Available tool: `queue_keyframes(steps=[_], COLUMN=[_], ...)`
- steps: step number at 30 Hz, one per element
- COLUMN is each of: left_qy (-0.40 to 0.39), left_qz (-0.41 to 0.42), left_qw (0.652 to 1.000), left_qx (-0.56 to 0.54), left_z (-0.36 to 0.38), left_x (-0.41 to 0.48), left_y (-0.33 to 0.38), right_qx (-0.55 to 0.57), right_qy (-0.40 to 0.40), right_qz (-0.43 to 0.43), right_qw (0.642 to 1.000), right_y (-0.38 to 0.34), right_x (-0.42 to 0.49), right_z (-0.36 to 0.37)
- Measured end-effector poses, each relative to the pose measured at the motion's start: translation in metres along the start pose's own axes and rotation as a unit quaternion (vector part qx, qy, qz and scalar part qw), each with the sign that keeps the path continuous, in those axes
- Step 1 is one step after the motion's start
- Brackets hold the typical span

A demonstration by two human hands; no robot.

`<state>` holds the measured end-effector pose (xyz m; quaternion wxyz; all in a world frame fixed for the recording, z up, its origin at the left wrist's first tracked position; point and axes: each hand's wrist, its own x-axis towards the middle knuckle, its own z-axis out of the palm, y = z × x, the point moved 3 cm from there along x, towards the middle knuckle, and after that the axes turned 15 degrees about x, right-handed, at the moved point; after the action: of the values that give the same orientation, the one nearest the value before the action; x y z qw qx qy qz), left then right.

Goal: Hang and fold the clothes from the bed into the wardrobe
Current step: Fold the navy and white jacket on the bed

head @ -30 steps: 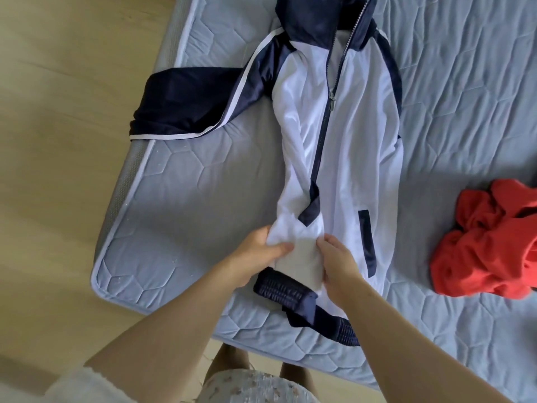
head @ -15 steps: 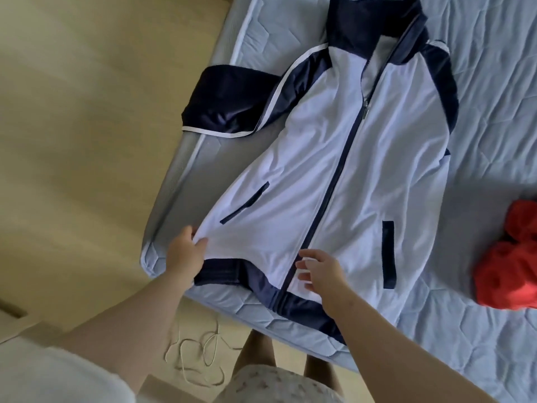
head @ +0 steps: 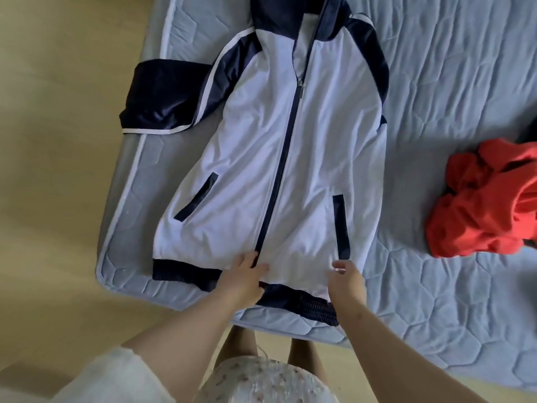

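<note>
The jacket (head: 290,158) lies flat on the bed (head: 436,82), front up and zipped, with its dark hem right under the hands. A moment ago its left side was bunched up in the middle. Now that side is pulled out and the whole front is spread smooth.

The left hand (head: 244,282) rests flat on the cloth at the bottom of the zip (head: 286,149). The right hand (head: 345,282) is just beside it, a little apart, below the pocket. Its fingers are loosely bent and seem only to touch the cloth. Neither hand grips anything.

One dark sleeve (head: 162,100) sticks out far ahead of the left hand, over the bed's edge.

So the jacket looks ready to fold, sleeves first, I think.

A crumpled red cloth (head: 488,199) waits on the bed, well off to the side of the right hand.

No wardrobe, box or basket is in view, so nothing is put away yet.
</note>
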<state>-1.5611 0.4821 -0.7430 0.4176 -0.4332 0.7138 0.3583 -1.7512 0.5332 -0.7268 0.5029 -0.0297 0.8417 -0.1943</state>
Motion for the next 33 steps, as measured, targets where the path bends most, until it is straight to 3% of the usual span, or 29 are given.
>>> queue_keyframes(steps=[2,4,6,10,14,17,20,23,27,29,33], left_qy=[0.006,0.098,0.176,0.074,0.079,0.092,0.071,0.017,0.0,-0.001,-0.006], left_qz=[-0.061,-0.098,-0.068,0.029,0.018,-0.025,-0.096,-0.152,-0.184,-0.184,-0.175], left_qw=[0.998,0.99,0.981,0.991,0.994,0.982,0.945,0.902,0.861,0.841,0.842], left_qx=[-0.028,-0.017,-0.049,-0.112,-0.073,-0.166,-0.303,-0.404,-0.475,-0.509,-0.511], left_z=[-0.003,-0.015,-0.022,-0.01,0.0,-0.005,-0.018,-0.03,-0.036,-0.036,-0.034], left_x=[0.004,0.008,0.014,0.032,0.039,0.042,0.044,0.045,0.043,0.04,0.029], left_y=[0.016,0.038,0.062,0.105,0.119,0.116,0.101,0.084,0.068,0.065,0.069], right_qx=[0.035,0.063,0.108,0.237,0.265,0.232,0.185,0.213,0.115,0.086,0.197], right_qy=[0.035,0.053,0.044,-0.039,-0.148,-0.196,-0.163,-0.114,-0.165,-0.15,-0.151], right_qz=[0.02,0.043,0.057,0.091,0.077,0.053,0.023,0.031,0.083,0.089,0.086], right_qw=[0.999,0.996,0.992,0.966,0.95,0.951,0.969,0.97,0.976,0.981,0.965], right_y=[0.015,0.027,0.036,0.042,0.041,0.038,0.038,0.039,0.043,0.042,0.042], right_x=[0.008,0.016,0.021,0.029,0.034,0.034,0.039,0.039,0.042,0.041,0.031], right_z=[-0.016,-0.026,-0.029,-0.03,-0.041,-0.042,-0.038,-0.036,-0.033,-0.038,-0.049])
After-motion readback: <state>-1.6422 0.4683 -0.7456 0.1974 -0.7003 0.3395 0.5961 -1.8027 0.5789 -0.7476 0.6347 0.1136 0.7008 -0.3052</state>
